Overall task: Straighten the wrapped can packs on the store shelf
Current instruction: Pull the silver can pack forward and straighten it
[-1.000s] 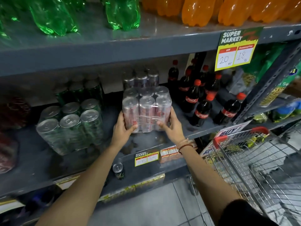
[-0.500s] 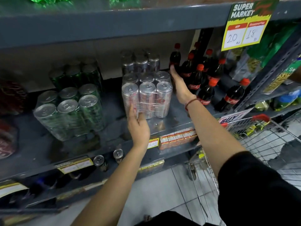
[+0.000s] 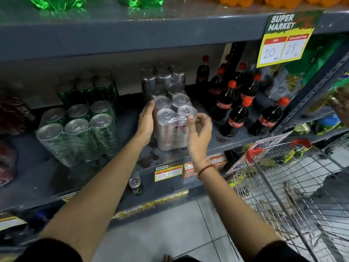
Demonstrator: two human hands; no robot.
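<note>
Silver can pack (image 3: 172, 121) at centre of frame, on the middle shelf (image 3: 222, 142), turned at an angle, not yet square to the edge. Left hand (image 3: 146, 122) flat against its left side; right hand (image 3: 199, 129) loose, fingertips touching the wrap, grasping nothing. Green can pack (image 3: 79, 133) at left seemingly untouched, slightly askew. Probably about halfway.

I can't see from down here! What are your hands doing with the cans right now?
Left hand flat against silver can pack. Right hand at its right side, fingers curled on the wrap. Pack standing near shelf edge. Cola bottles close on right, not touching.
</note>
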